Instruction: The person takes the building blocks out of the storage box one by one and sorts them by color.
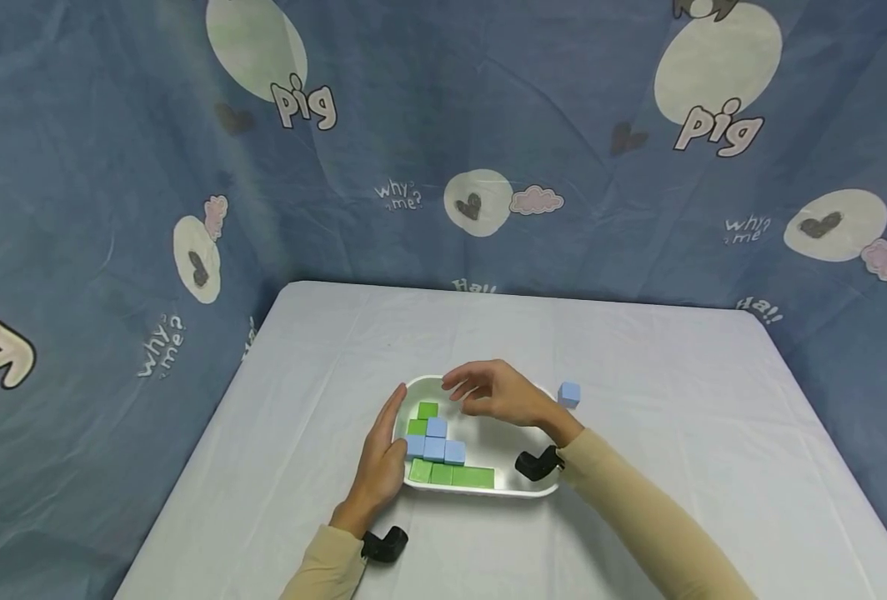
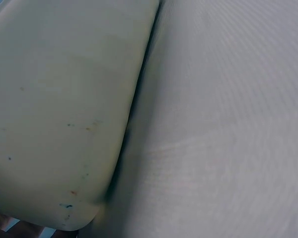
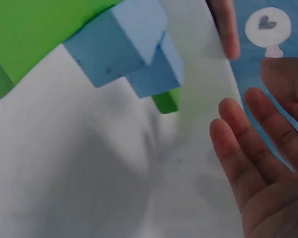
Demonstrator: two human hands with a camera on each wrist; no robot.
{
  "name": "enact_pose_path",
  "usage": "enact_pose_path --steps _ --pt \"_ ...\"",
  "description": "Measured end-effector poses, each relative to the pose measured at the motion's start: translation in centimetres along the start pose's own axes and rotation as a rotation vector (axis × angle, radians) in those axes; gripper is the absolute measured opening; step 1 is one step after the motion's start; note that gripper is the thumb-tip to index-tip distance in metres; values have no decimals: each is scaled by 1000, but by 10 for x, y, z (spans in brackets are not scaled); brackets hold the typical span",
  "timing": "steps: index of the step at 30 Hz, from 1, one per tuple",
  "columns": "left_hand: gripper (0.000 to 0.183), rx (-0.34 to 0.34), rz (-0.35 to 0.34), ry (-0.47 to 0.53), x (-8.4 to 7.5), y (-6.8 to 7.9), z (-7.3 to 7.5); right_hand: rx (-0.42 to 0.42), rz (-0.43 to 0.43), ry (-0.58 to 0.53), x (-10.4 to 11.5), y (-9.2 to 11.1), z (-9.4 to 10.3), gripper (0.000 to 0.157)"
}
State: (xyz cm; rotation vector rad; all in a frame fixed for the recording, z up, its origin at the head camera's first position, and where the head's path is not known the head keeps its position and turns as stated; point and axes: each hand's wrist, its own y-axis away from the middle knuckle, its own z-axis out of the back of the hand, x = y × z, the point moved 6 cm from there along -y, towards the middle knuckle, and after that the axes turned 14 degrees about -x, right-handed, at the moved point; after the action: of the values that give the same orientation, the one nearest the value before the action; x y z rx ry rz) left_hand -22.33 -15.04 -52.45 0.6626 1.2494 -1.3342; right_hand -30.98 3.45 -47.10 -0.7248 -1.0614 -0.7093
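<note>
R hand (image 1: 505, 397), empty w/ fingers loosely bent, hovers over rounded white plastic-looking tray (image 1: 499, 446); L hand (image 1: 378, 462), fingers straight, braces its L end, prob. for steadiness. Light-blue cubes (image 1: 433, 448) & green blocks (image 1: 442, 474) sit packed inside; lone blue cube (image 1: 568, 394) outside.

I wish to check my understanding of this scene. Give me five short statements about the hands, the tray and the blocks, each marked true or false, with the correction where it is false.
1. The left hand is at the left end of the white tray. True.
2. The right hand is gripping a block. False: it is over the tray and holds nothing.
3. One loose blue block sits on the table, outside the tray. True.
4. Every block in the tray is green. False: several blue blocks are there too.
5. Some green blocks form a row along the tray's near side. True.
</note>
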Motion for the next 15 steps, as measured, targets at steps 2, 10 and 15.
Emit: enact_pose_path --steps 2,10,15 --pt "81 2 4 1 0 0 0 30 -15 2 -4 0 -5 46" --pt "82 8 16 14 0 1 -1 145 -35 6 -15 2 -21 51" --pt "83 9 27 4 0 0 -1 187 -30 21 -19 0 -28 53"
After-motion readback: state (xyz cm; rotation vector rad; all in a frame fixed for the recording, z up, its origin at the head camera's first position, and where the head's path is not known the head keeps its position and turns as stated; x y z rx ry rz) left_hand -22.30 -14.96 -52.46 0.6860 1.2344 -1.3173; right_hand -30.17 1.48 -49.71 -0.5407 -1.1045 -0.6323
